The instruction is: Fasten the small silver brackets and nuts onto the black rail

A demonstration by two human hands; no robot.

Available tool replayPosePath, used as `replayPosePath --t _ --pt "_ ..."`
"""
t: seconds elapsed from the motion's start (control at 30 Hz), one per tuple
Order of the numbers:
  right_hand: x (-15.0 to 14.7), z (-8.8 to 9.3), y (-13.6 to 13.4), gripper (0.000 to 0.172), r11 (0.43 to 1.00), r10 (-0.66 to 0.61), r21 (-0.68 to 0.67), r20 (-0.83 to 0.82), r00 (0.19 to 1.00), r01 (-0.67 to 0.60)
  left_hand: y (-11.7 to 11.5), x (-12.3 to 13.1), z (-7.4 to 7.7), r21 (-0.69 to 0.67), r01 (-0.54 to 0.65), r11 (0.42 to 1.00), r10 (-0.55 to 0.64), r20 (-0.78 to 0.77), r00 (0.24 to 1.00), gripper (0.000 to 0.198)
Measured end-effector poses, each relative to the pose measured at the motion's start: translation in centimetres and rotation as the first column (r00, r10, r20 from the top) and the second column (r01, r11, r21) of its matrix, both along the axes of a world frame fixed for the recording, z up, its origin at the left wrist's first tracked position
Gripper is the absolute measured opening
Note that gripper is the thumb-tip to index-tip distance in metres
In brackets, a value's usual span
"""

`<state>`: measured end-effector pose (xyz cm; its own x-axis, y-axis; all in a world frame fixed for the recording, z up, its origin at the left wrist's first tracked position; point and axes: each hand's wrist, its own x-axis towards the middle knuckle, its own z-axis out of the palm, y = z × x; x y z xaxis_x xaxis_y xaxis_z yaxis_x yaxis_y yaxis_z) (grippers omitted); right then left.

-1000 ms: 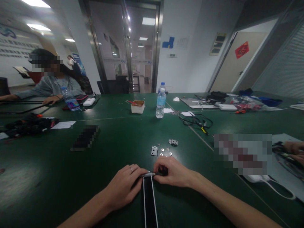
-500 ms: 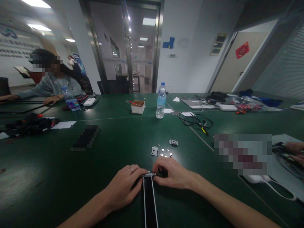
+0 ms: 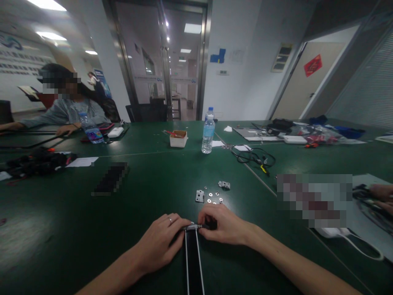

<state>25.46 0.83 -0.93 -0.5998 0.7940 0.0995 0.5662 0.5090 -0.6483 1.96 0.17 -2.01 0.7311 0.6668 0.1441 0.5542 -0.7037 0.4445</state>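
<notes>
A long black bar with pale edges [image 3: 193,262] runs from the bottom of the view toward the middle, with a small metal bracket [image 3: 192,226] at its far end. My left hand [image 3: 164,239] is closed on that end from the left, fingers at the bracket and thumb along the bar's side. In the curled fingers of my right hand [image 3: 222,225] is a small black-handled screwdriver [image 3: 211,223], its metal shank meeting the bracket's right side. Beyond my hands lie two loose metal brackets [image 3: 199,196] and several washers [image 3: 210,194].
Water bottles [image 3: 208,135] and a small open box [image 3: 178,139] stand farther back on the green table [image 3: 147,176]. Cables [image 3: 254,155] lie to the right, near a white power strip [image 3: 330,232]. One person sits at far left; another's hands [image 3: 382,196] show at right.
Both hands keep their places at the bar's end. Only a very slight shift of my right fingers around the screwdriver shows.
</notes>
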Motion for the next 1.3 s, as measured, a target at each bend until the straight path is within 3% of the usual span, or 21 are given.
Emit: replayPosePath --t 0.23,0.53,0.83,1.17,1.3 --pt "0.3 0.0 0.1 0.021 1.0 0.01 0.024 0.07 0.997 -0.012 0.1 -0.1 -0.4 0.004 -0.005 1.0 0.005 0.011 1.0 0.031" --pt "0.4 -0.1 0.1 0.008 0.997 0.031 0.071 0.067 0.997 -0.036 0.1 0.0 -0.3 0.006 0.002 1.0 -0.002 0.021 1.0 0.031" --pt "0.2 -1.0 0.0 0.007 0.989 0.045 0.14 0.047 0.998 -0.051 0.0 -0.1 0.0 -0.014 -0.002 1.0 0.002 0.009 1.0 0.032" --pt "0.4 -0.6 0.2 0.007 0.985 0.034 0.165 0.098 0.995 -0.05 0.2 -0.2 -1.1 0.066 -0.013 0.998 0.01 0.044 0.999 0.024" --pt "1.4 0.2 0.6 0.015 0.974 0.037 0.212 0.166 0.985 -0.073 0.2 -0.1 -1.0 0.081 -0.027 0.996 0.024 0.042 0.999 0.023"
